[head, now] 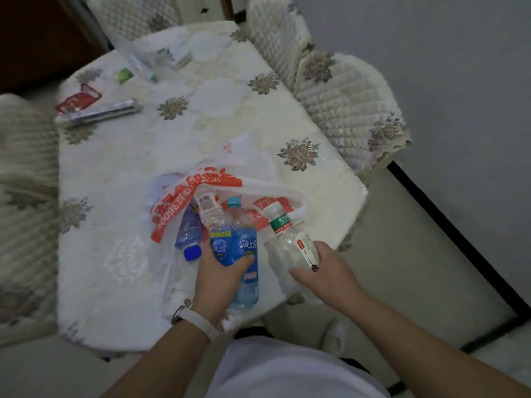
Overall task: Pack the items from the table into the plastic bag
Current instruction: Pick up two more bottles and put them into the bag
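Across most of the view, the worktop [138, 156] is lying under a pale quilted cloth with brown flower motifs, and quilted chairs [344, 90] are standing around it. Near its front edge, the plastic bag [201, 182], white with orange-red print, is lying open with its mouth facing the person. Inside that mouth, a small blue bottle [188, 228] with a dark blue cap is lying on its side. Just right of it, the left hand [218, 274] is gripping a blue-labelled bottle [238, 245] with a light blue cap; the thumb is pressing on the label's right side while the fingers [205, 254] are wrapping around the left, also taking in a clear bottle [212, 216] with a white label beside it. A white band is sitting on that wrist. Farther right, the right hand [330, 271] is closing around a clear bottle with a green label [283, 237], together with a small white box [307, 249] pressed against it; its fingers are curling over the box, the thumb lying under the bottle's base. At the far left, a red packet [77, 99], a long boxed tube [100, 112] and a green packet [123, 74] are lying well apart from the bag.
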`<action>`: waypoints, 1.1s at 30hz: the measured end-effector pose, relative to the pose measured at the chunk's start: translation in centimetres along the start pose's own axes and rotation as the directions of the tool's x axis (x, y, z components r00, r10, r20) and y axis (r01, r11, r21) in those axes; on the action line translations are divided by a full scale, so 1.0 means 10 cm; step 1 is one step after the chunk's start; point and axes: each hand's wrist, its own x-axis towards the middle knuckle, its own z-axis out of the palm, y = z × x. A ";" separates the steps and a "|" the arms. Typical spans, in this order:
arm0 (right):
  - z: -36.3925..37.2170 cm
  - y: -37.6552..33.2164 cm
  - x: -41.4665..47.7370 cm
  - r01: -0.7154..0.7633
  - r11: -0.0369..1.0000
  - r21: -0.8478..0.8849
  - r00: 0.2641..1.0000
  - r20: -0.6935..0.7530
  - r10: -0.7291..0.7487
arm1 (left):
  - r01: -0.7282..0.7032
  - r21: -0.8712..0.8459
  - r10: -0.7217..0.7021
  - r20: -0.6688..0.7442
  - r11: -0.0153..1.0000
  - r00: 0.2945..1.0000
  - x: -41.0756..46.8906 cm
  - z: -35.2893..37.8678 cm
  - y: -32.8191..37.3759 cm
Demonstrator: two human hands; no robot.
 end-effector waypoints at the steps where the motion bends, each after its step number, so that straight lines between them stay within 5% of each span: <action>1: 0.01 -0.04 0.08 0.012 1.000 -0.028 1.000 0.022 -0.012 | 0.012 0.004 -0.011 -0.045 1.000 0.999 0.01 -0.03 0.02; 9: 0.45 -0.40 0.58 0.014 0.997 -0.080 0.968 0.251 0.007 | 0.033 0.109 -0.012 -0.192 0.993 0.981 0.38 -0.37 0.14; 25: 1.15 -0.88 1.28 0.123 0.991 0.045 0.992 0.005 -0.123 | -0.169 0.265 0.229 -0.213 0.949 0.950 1.33 -0.62 0.29; 33: 1.13 -0.59 1.13 0.226 0.969 -0.095 0.964 0.165 -0.209 | -0.431 0.600 0.532 0.011 0.674 0.847 0.84 -0.80 -0.20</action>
